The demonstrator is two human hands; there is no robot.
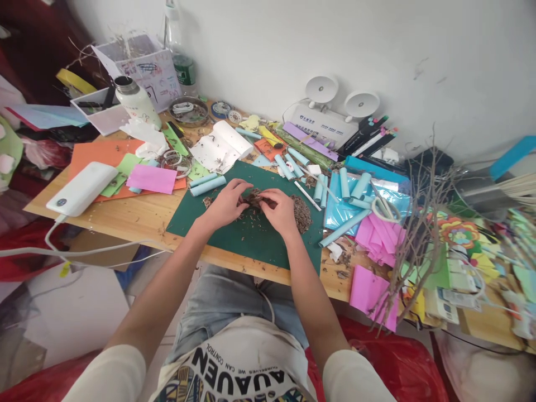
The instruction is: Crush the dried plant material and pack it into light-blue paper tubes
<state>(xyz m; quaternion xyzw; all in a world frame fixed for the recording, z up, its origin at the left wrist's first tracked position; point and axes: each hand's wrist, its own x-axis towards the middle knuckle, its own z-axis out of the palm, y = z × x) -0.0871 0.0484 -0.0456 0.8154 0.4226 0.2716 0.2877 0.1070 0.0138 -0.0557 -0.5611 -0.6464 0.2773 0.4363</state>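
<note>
Clump (253, 199), brown, crumbly, frame centre, pinched by left hand (228, 202) and right hand (280, 210), fingers of both curled in. Light fingertip pressure, low over smooth green cutting mat (234, 243), should limit shedding. Grainy brown pile (303, 214) just right of right hand. Beyond, right of centre: matte light-blue paper tubes (361, 185). Upper centre: curled white paper roll (233, 139), then white twin-head lamp unit (324, 127), discs round.

white wall (251, 67), marked with small scuffs (420, 68) at upper right, behind a light wooden table (144, 224); dark reddish surface (52, 30) at upper left; pale floor (170, 328) partly visible below; lighting soft.
</note>
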